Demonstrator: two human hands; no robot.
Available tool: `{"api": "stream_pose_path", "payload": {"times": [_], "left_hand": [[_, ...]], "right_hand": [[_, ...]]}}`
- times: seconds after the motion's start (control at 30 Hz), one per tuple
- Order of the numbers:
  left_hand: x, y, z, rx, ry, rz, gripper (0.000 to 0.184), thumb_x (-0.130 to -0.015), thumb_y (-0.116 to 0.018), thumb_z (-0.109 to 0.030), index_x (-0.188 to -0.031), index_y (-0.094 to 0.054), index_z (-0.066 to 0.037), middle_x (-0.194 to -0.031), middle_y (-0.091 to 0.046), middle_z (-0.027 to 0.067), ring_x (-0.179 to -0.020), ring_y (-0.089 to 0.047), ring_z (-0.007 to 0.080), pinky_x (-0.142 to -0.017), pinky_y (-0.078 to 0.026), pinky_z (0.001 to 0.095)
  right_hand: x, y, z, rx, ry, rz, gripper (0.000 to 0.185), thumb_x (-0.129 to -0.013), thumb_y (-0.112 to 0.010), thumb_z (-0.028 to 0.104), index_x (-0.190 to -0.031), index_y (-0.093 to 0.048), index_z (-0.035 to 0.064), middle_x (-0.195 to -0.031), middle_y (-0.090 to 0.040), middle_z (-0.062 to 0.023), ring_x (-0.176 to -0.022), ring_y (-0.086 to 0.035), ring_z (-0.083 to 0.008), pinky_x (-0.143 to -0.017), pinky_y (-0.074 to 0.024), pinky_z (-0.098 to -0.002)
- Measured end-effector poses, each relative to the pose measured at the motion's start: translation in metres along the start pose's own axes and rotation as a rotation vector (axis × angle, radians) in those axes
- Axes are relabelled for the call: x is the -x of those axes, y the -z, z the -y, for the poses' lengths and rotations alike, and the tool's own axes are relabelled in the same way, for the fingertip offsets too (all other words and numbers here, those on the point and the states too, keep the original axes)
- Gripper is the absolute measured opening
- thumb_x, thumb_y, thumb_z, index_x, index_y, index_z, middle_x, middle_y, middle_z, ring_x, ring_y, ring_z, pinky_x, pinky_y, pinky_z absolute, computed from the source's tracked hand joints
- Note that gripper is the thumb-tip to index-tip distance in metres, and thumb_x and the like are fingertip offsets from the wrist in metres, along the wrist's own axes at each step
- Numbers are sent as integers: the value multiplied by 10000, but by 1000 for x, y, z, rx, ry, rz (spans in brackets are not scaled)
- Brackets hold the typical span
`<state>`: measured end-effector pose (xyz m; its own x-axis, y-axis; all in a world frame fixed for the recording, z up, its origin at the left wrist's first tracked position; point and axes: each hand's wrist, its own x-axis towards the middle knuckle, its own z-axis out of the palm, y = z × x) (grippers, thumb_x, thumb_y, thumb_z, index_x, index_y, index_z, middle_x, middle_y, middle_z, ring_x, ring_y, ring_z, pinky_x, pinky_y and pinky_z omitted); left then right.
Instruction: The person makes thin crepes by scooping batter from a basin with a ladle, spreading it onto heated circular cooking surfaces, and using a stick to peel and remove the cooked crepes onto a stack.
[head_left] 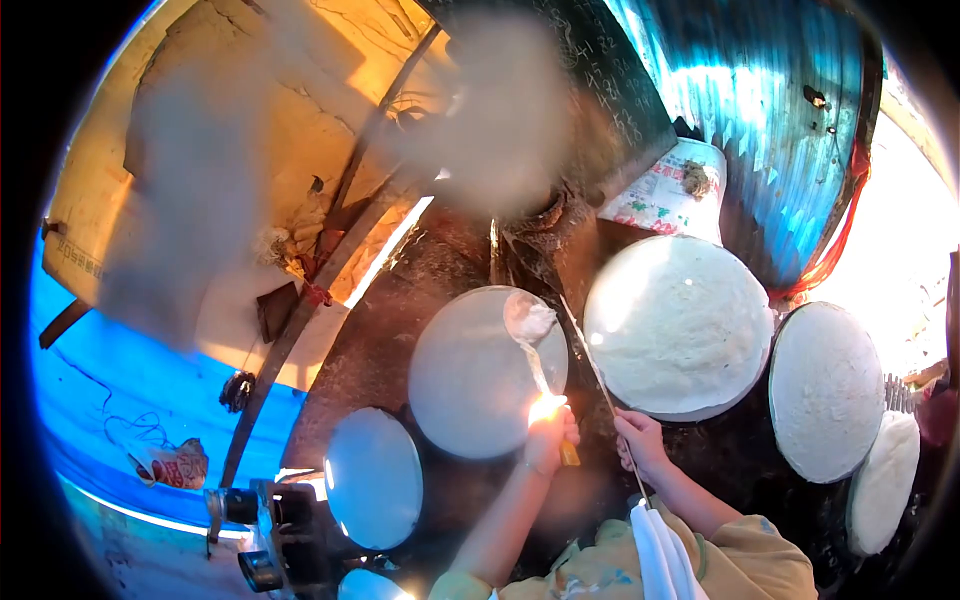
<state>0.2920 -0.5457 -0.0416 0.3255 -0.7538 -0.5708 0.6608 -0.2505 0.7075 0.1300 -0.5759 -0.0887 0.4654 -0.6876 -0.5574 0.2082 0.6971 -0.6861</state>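
My left hand (548,438) is closed round the yellow handle of a ladle (531,318), whose bowl holds some white material over a pale round disc (455,372). To its right, my right hand (640,442) grips a long thin stick (592,362), which slants up to the left between the pale disc and a large white-covered round (678,325). A white cloth (661,553) hangs below my right hand, near the stick's lower end.
More white-topped rounds (826,392) stand at the right, and a pale disc (374,478) lies at the lower left. A white bucket (675,190) is behind the large round. Dark metal fittings (290,530) sit at the lower left. Blurred spots hide parts of the upper view.
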Motion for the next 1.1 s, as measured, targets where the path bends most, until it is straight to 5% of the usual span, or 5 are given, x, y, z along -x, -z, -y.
{"api": "stream_pose_path", "payload": {"times": [0.6,0.7,0.9,0.97,1.1], "left_hand": [[71,40,-61,1283,419,753,288,-974,-338,-208,-726,-426,-89,-490,-267,-60,-366,-286,28,-339,-300,173],[100,66,-41,1089,145,610,90,-942,-407,-134,-1024,-434,-108,-534,-299,-65,-378,-281,5,-307,-260,139],[192,130,-3,719,-349,192,146,-873,-482,-95,-989,-396,-118,-547,-320,-65,-395,-303,-2,-312,-283,142],[232,148,17,766,-430,75,151,-869,-473,-86,-995,-393,-109,-558,-317,-66,-400,-297,-2,-318,-276,140],[304,176,74,973,-671,-10,175,-860,-475,-80,-1011,-389,-101,-566,-315,-68,-417,-309,-1,-330,-282,137]], "right_hand": [[-16,-35,5,-19,137,31,252,-912,-489,188,-1138,-527,83,-513,-377,41,-357,-315,-45,-307,-238,-201],[-19,-35,-35,304,141,-26,105,-906,-496,188,-888,-502,85,-591,-406,57,-485,-395,-37,-411,-324,-195],[0,-53,-72,652,-1,392,321,-893,-521,190,-1144,-518,-9,-820,-594,-47,-558,-486,-71,-481,-401,-203],[4,-71,-72,937,266,477,319,-881,-534,165,-1146,-566,-8,-1118,-565,-225,-930,-574,-299,-866,-443,-349],[-6,-109,-108,906,677,947,326,-835,-615,178,-1075,-593,-42,-1002,-620,-156,-894,-548,-199,-764,-452,-318]]}}
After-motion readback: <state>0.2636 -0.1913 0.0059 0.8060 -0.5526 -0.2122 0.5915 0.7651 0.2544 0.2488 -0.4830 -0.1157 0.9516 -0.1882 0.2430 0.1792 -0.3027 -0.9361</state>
